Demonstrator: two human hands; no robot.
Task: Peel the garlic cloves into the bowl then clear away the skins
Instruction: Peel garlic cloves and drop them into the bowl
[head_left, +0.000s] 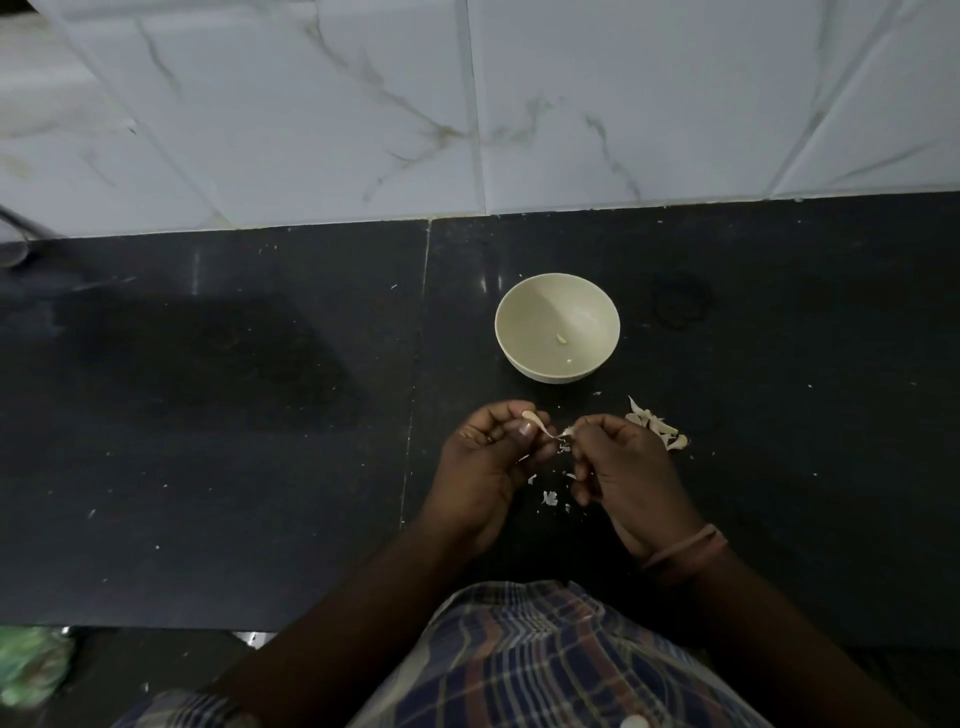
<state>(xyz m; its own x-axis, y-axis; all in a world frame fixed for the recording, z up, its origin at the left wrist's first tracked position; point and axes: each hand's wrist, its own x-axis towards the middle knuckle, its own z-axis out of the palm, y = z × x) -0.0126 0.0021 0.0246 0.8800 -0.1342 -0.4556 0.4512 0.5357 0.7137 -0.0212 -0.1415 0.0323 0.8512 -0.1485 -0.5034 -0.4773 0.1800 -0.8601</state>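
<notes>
A cream bowl (524, 358) stands on the black counter, with two small peeled pieces of garlic (561, 339) inside it. Just in front of the bowl, my left hand (485, 457) pinches a garlic clove (531, 415) between thumb and fingers. My right hand (621, 462) pinches a strip of skin (565, 432) that still stretches to the clove. A small heap of garlic cloves and skins (657, 427) lies right of my right hand. Scraps of skin (549, 498) are scattered on the counter between and below my hands.
The black counter (234, 415) runs left and right, with a seam left of the bowl. A white marbled tile wall (467, 104) rises behind it. Something green (28, 665) lies beyond the counter's near left edge.
</notes>
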